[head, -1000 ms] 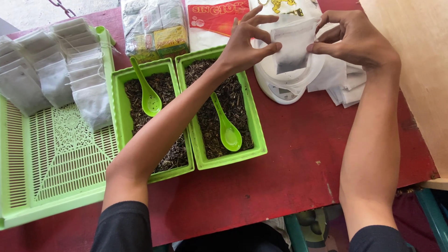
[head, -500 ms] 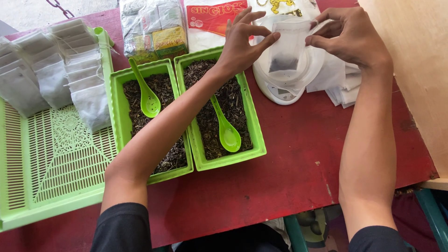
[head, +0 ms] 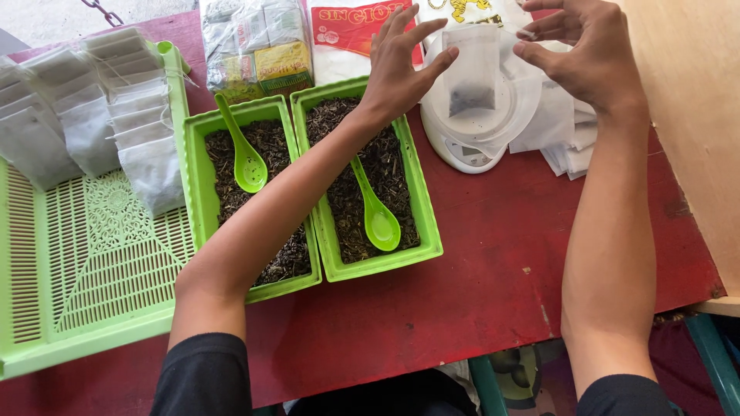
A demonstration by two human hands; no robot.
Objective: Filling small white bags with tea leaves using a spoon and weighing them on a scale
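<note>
A small white filter bag [head: 472,65] with dark tea leaves at its bottom stands upright on a white round scale [head: 470,135]. My left hand [head: 401,65] is spread beside it, with the thumb tip at the bag's left edge. My right hand [head: 590,54] hovers just right of the bag with fingers apart, a small gap between them and the bag. Two green tubs of loose dark tea, the left tub [head: 202,231] and the right tub [head: 420,223], lie under my left forearm, each with a green spoon, one in the left tub [head: 247,162] and one in the right tub [head: 378,216].
A green slotted tray [head: 92,270] at the left carries rows of filled white bags [head: 85,115]. Empty white bags [head: 566,135] are stacked right of the scale. Packets of tea [head: 254,46] lie at the back. The red table [head: 493,285] ends at a wooden wall on the right.
Both hands brought the bag down from the air onto the scale and loosened their pinch on its top corners. The fingers have spread apart.
</note>
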